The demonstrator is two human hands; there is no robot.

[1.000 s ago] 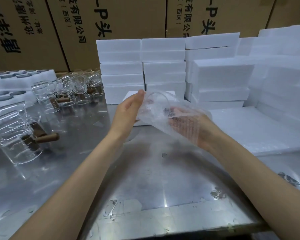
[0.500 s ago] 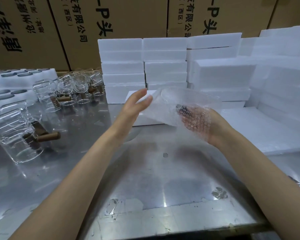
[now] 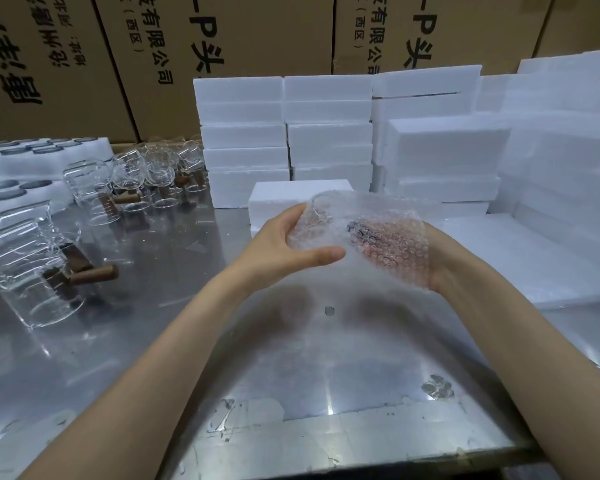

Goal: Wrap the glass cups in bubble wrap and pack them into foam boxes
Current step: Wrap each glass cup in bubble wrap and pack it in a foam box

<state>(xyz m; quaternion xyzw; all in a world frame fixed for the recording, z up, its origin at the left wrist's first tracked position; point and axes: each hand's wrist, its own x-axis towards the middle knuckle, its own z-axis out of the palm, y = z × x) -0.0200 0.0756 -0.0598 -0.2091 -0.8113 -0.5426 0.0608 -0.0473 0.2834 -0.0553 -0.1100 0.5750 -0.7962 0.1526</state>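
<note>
Held clear above the steel table (image 3: 291,368), the bubble wrap (image 3: 371,233) sheathes a glass cup (image 3: 329,216): left hand (image 3: 284,247) curls round its end, right hand (image 3: 440,268) cradles beneath, fingers veiled, likely to keep the loose wrap tight

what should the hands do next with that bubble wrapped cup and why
Probably tuck the loose wrap in around the cup. Both the left hand and right hand hold the bubble-wrapped cup above the table, and the wrap looks loose at the left hand's end.
</note>
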